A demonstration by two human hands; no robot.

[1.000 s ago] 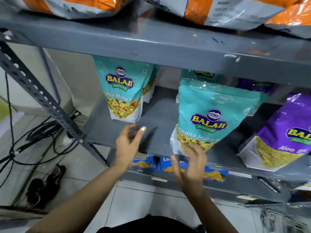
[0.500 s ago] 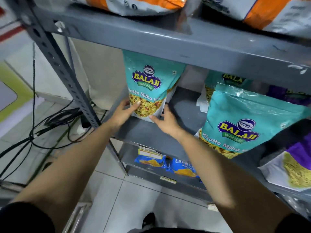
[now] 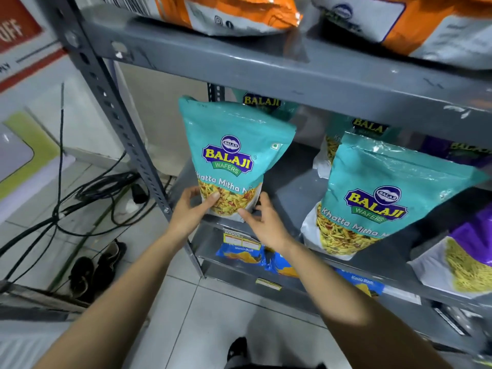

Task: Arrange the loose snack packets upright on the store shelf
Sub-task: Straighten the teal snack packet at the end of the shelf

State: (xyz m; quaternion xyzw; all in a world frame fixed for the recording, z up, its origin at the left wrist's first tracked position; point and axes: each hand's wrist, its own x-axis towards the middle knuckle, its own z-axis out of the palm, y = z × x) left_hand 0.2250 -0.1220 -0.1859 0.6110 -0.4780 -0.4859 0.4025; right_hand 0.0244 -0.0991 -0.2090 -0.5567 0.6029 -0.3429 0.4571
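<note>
A teal Balaji Khatta Mitha packet (image 3: 231,153) stands upright at the left front of the grey middle shelf (image 3: 292,187). My left hand (image 3: 190,211) grips its lower left corner, thumb across the front. My right hand (image 3: 262,222) holds its lower right corner with fingers curled. A second teal packet (image 3: 383,193) leans forward at the shelf's front, to the right. Two more teal packets (image 3: 262,102) stand behind, partly hidden. A purple packet (image 3: 468,254) sits at the far right.
Orange packets (image 3: 239,12) lie on the upper shelf. Blue packets (image 3: 242,253) lie on the lower shelf. The slotted grey upright (image 3: 114,113) stands left of my hands. Black cables (image 3: 87,193) and dark shoes (image 3: 93,270) lie on the tiled floor.
Both hands went from the shelf's front edge to the left teal packet and took hold of its bottom corners. The packet now sits nearer the front edge; the view came closer.
</note>
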